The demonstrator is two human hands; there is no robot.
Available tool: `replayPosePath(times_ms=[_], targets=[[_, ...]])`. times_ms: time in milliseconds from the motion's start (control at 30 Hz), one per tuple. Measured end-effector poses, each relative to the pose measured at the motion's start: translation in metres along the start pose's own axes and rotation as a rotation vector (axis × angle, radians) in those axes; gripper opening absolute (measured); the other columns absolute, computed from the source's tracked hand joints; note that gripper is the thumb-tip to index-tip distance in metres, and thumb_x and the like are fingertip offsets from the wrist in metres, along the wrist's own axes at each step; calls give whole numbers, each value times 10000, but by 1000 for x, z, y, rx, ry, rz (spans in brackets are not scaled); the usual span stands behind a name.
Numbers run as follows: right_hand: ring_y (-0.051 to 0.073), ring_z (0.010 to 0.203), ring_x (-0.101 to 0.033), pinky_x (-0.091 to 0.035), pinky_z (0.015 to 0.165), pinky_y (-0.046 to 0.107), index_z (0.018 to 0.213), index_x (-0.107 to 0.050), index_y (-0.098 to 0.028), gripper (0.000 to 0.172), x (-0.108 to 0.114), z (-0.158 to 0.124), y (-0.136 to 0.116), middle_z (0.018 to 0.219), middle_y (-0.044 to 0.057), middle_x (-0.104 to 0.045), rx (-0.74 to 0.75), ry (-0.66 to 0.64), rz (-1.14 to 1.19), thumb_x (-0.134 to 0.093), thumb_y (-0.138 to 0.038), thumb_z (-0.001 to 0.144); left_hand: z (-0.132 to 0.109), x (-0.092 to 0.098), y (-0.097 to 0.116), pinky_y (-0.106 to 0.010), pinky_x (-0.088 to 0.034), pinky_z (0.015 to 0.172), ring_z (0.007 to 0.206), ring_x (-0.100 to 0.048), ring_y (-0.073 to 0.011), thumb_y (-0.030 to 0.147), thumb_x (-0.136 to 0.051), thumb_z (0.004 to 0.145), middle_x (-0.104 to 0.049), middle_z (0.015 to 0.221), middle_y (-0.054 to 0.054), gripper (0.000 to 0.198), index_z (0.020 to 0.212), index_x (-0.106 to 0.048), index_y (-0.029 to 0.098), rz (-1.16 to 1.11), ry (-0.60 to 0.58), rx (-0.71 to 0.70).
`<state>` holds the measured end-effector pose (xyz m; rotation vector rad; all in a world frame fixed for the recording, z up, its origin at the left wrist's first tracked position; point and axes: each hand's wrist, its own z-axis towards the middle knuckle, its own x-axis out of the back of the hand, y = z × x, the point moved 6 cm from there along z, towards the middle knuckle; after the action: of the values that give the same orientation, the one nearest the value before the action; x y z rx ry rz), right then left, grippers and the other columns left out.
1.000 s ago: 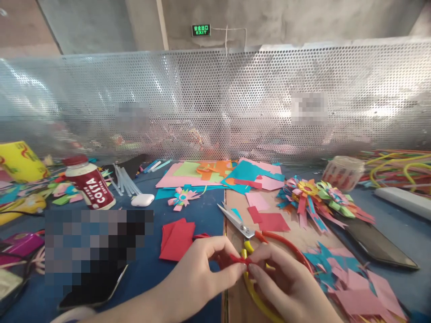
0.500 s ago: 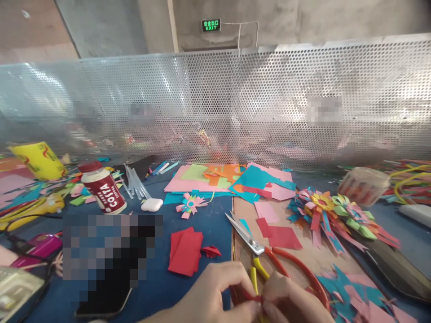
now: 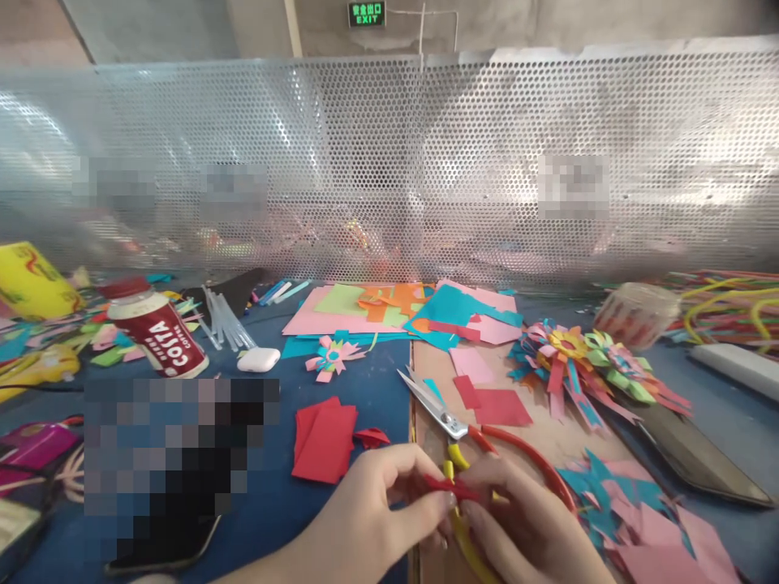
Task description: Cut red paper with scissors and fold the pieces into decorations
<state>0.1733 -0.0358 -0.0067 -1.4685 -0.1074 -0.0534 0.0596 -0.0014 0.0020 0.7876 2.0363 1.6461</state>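
Near the bottom centre, my left hand [image 3: 389,507] and my right hand [image 3: 523,515] meet, both pinching a small folded piece of red paper [image 3: 451,487] between fingertips. Just beyond them lie scissors with red handles [image 3: 451,423], blades open and pointing up-left, and a yellow-handled tool [image 3: 466,551] partly hidden under my hands. A stack of red paper sheets [image 3: 324,442] sits to the left, with a folded red piece [image 3: 371,439] beside it. Behind it rests a pink and blue paper flower [image 3: 333,357].
A Costa bottle [image 3: 159,337], a white earbud case [image 3: 259,360] and a dark phone [image 3: 176,519] are on the left. Coloured paper sheets [image 3: 316,320] lie before the perforated metal panel [image 3: 365,162]. Paper flowers [image 3: 569,345] and paper scraps [image 3: 657,527] occupy the right.
The view has tilted down and shifted slightly. Both hands appear higher in view, and more of the red paper shows between their fingertips.
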Motion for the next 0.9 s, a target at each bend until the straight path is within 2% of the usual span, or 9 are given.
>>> replayPosePath(times_ms=[133, 367, 567, 700, 733, 800, 900], targets=[[95, 530, -520, -467, 532, 196, 771, -521, -182, 235, 3, -1, -5, 644, 22, -556, 46, -17, -89, -464, -409, 791, 0, -3, -1, -268, -443, 662, 670, -578, -139, 357, -516, 753, -601, 694, -22, 215, 782, -532, 144, -30, -24, -1], [97, 544, -527, -438, 496, 175, 756, -510, -178, 246, 2, -3, -4, 666, 34, -571, 92, -77, -225, -431, -404, 814, -2, -4, 3, -259, -431, 658, 697, -570, -144, 372, -509, 753, -608, 724, -22, 225, 773, -534, 150, 82, -20, -30], [100, 573, -529, -443, 533, 181, 740, -543, -173, 263, 9, 1, -11, 644, 28, -570, 205, 21, -377, -388, -360, 843, 2, 3, 1, -257, -409, 717, 800, -547, -156, 363, -520, 744, -609, 806, -18, 213, 822, -556, 168, 179, 53, -69], [142, 746, -541, -460, 693, 255, 823, -559, -192, 197, 16, 10, -24, 789, 55, -578, 414, 4, -722, -379, -269, 839, 4, 9, 5, -257, -413, 727, 784, -553, -152, 361, -516, 748, -606, 786, -21, 211, 786, -552, 158, 117, 87, -90], [162, 782, -535, -459, 704, 280, 842, -558, -193, 167, 20, 12, -24, 824, 65, -573, 452, 48, -837, -412, -269, 820, 4, 11, 6, -256, -412, 735, 780, -554, -150, 356, -515, 750, -605, 779, -20, 204, 779, -552, 157, 98, 98, -95], [195, 793, -526, -461, 674, 316, 862, -560, -191, 170, 27, 18, -19, 857, 84, -558, 471, 113, -1056, -480, -312, 773, 4, 14, 6, -251, -410, 740, 780, -551, -145, 351, -527, 746, -601, 773, -15, 196, 769, -552, 157, 59, 120, -97], [204, 705, -521, -451, 590, 318, 869, -558, -173, 248, 30, 21, -6, 769, 81, -537, 449, 124, -1238, -526, -371, 724, 6, 17, 4, -237, -407, 725, 780, -541, -136, 362, -552, 730, -586, 773, -8, 207, 765, -552, 158, 10, 150, -87]])
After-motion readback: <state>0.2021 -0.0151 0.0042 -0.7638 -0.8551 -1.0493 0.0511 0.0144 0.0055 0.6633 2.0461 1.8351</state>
